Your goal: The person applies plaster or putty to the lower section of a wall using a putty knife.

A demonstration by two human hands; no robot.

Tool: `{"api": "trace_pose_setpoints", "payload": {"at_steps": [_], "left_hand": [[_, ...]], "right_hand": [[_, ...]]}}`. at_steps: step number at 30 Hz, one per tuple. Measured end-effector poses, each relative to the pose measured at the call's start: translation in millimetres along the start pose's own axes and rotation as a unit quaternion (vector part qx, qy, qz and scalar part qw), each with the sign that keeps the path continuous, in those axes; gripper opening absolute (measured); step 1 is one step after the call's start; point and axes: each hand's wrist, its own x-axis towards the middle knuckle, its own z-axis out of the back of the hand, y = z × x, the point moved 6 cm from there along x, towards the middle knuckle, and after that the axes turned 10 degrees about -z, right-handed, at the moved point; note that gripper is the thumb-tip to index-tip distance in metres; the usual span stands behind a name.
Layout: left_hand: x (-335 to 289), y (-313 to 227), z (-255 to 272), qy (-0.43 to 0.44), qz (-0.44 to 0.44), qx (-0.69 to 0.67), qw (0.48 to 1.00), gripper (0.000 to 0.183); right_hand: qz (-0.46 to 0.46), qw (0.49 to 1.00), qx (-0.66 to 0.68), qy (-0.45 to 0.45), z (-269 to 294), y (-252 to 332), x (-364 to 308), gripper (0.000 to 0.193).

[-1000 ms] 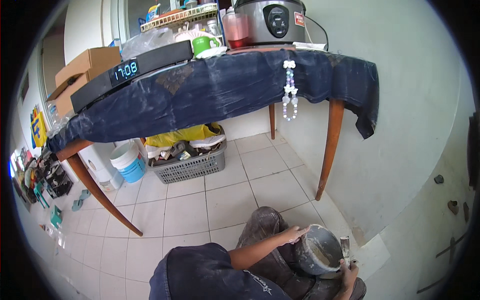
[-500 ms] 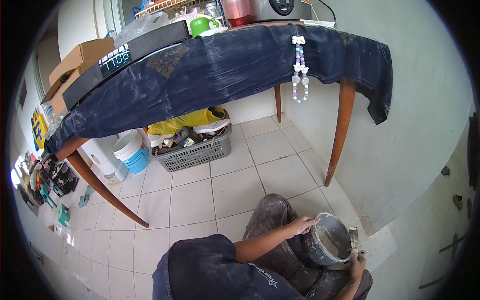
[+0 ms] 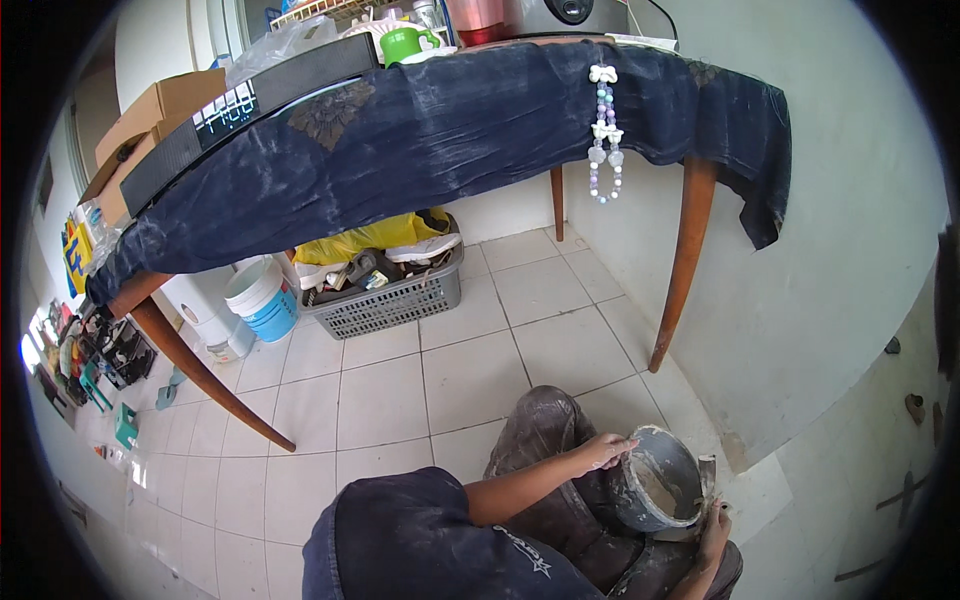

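The bucket sat tilted against the legs; if the left hand, pinching its rim, slipped, paste could have spilled; the right hand had its fingers round a scraper alongside

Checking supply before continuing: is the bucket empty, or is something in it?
Not empty: pale mix shows inside the bucket, through its open top. How deep, I cannot tell.

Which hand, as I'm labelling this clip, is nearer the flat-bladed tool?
Right: the right hand holds the flat-bladed tool. The left hand is farther away, at the upper-left rim of the bucket.
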Motion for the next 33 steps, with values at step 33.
{"api": "trace_pose_setpoints", "payload": {"at_steps": [33], "left_hand": [[-3.9,-0.4,2.9,-0.009,-0.012,0.009,1.0,0.04]], "right_hand": [[-0.076,0.997,-0.008,0.025,2.7,-10.3,4.9,0.045]]}}
